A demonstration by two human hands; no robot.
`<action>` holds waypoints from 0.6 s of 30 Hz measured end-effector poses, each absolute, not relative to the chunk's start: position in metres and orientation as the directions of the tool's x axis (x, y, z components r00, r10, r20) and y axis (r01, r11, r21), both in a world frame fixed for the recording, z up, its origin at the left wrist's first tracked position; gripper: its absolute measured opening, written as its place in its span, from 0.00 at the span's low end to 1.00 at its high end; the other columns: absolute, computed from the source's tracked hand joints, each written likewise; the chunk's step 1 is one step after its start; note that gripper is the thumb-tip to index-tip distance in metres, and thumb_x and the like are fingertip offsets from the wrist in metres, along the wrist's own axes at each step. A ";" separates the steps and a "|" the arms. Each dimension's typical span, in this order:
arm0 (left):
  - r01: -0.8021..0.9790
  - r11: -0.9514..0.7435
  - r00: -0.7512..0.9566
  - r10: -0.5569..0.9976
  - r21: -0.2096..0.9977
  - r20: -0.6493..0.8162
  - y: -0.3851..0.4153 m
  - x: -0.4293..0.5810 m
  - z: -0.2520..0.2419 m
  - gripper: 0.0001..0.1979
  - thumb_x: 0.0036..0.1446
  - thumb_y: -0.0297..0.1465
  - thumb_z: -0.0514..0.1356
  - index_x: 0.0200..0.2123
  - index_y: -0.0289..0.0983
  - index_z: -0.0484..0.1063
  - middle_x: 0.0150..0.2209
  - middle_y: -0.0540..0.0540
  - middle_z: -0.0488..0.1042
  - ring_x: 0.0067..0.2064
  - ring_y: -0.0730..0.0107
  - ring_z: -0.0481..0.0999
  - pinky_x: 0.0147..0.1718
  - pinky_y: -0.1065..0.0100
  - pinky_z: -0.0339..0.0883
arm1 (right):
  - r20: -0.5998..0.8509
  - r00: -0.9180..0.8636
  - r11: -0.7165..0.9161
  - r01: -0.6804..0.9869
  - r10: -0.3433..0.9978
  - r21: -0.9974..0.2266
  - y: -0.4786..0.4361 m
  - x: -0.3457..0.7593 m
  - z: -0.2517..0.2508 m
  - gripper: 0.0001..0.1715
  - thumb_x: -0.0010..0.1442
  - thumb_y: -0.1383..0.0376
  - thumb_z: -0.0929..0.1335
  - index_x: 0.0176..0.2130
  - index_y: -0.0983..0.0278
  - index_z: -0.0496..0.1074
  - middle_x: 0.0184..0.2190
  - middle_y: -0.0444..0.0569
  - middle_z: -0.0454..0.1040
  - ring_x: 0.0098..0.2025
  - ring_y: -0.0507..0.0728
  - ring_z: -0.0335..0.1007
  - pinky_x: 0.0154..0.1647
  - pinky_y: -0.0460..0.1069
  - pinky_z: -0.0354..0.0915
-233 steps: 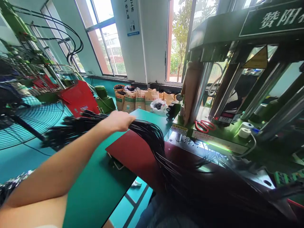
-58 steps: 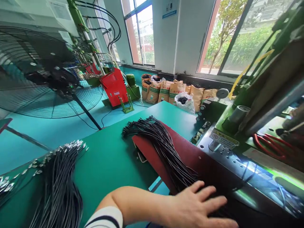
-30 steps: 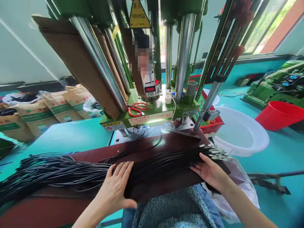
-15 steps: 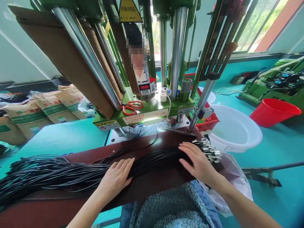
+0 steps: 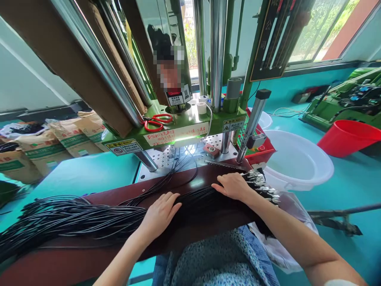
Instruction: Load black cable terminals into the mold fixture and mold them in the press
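Note:
A thick bundle of black cables lies lengthwise along the brown board in front of me, with silvery connectors gathered at its right end. Around the middle of the bundle, my left hand is closed over the cables with its thumb on the near side. My right hand grips the same bundle just left of the connectors, its fingers curled over the far side and partly hidden. A few thin cables run from the board onto the perforated metal bed of the press.
The press's green plate carries red-handled scissors and stands above the bed. A red control box and white basin are at right, with a red bucket beyond. Paper sacks stand at left.
My right hand has gone from spread fingers to curled around the cables, moving slightly left. My left hand has slid right along the bundle. The press's green plate has risen, showing more bed.

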State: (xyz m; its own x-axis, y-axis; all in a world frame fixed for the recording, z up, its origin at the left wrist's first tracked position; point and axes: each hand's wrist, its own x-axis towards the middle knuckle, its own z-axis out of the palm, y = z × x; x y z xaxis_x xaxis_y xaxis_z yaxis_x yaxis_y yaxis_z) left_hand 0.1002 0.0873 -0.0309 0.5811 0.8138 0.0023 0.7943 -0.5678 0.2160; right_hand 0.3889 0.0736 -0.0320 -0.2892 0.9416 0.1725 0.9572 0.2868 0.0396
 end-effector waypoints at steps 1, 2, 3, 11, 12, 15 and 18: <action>0.800 -0.551 0.575 0.817 0.239 -0.040 0.092 0.113 -0.028 0.19 0.62 0.39 0.43 0.48 0.38 0.65 0.44 0.44 0.71 0.46 0.65 0.70 0.46 0.64 0.62 | 0.182 -0.289 0.287 0.957 0.940 0.038 0.075 0.390 -0.031 0.24 0.63 0.52 0.56 0.30 0.64 0.69 0.25 0.50 0.73 0.30 0.58 0.69 0.30 0.50 0.57; 0.802 -0.537 0.574 0.815 0.260 -0.087 0.098 0.126 -0.025 0.18 0.62 0.39 0.44 0.47 0.38 0.65 0.43 0.44 0.72 0.46 0.65 0.70 0.45 0.65 0.62 | 0.198 -0.290 0.290 0.957 0.936 0.029 0.075 0.391 -0.030 0.22 0.64 0.55 0.56 0.31 0.64 0.69 0.28 0.51 0.73 0.33 0.59 0.69 0.33 0.51 0.58; 0.797 -0.534 0.583 0.801 0.282 -0.133 0.103 0.139 -0.023 0.17 0.61 0.38 0.45 0.45 0.38 0.66 0.42 0.44 0.72 0.45 0.65 0.71 0.44 0.65 0.62 | 0.228 -0.293 0.299 0.954 0.928 0.008 0.072 0.392 -0.028 0.19 0.64 0.57 0.57 0.32 0.65 0.69 0.30 0.51 0.72 0.37 0.59 0.68 0.37 0.52 0.59; 0.720 -0.634 0.690 0.697 0.282 -0.196 0.120 0.192 -0.011 0.14 0.60 0.39 0.48 0.37 0.37 0.66 0.35 0.44 0.74 0.37 0.60 0.74 0.33 0.66 0.63 | 0.555 -0.245 0.509 0.766 0.795 -0.392 0.014 0.378 -0.028 0.13 0.57 0.73 0.61 0.42 0.62 0.67 0.45 0.53 0.66 0.53 0.61 0.57 0.52 0.60 0.58; 0.723 -0.628 0.680 0.719 0.289 -0.141 0.119 0.191 -0.008 0.13 0.60 0.39 0.48 0.36 0.37 0.66 0.34 0.45 0.74 0.36 0.62 0.73 0.33 0.66 0.63 | 0.559 -0.238 0.525 0.732 0.794 -0.434 0.008 0.374 -0.029 0.14 0.57 0.73 0.62 0.43 0.62 0.67 0.45 0.53 0.66 0.53 0.61 0.57 0.52 0.60 0.59; 0.696 -0.606 0.613 0.781 0.386 0.120 0.115 0.183 0.005 0.10 0.59 0.37 0.51 0.36 0.37 0.66 0.35 0.47 0.72 0.37 0.66 0.71 0.35 0.68 0.63 | 0.556 -0.233 0.556 0.639 0.798 -0.531 -0.003 0.364 -0.027 0.16 0.56 0.76 0.62 0.43 0.61 0.66 0.44 0.53 0.67 0.52 0.61 0.58 0.50 0.59 0.61; 0.604 -0.625 0.543 0.777 0.495 0.318 0.111 0.171 0.024 0.08 0.58 0.35 0.53 0.36 0.37 0.66 0.37 0.47 0.71 0.40 0.68 0.70 0.40 0.67 0.63 | 0.548 -0.225 0.569 0.552 0.805 -0.609 -0.005 0.358 -0.019 0.16 0.56 0.77 0.62 0.42 0.62 0.66 0.43 0.53 0.67 0.50 0.59 0.59 0.49 0.57 0.62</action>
State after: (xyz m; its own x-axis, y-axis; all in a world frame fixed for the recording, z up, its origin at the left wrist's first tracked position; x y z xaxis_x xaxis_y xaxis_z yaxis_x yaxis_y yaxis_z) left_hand 0.1707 0.1111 0.0238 0.5434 0.7769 0.3180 0.6038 -0.6249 0.4950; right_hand 0.3579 -0.0049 -0.0194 -0.2251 0.8054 0.5483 0.5522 0.5691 -0.6093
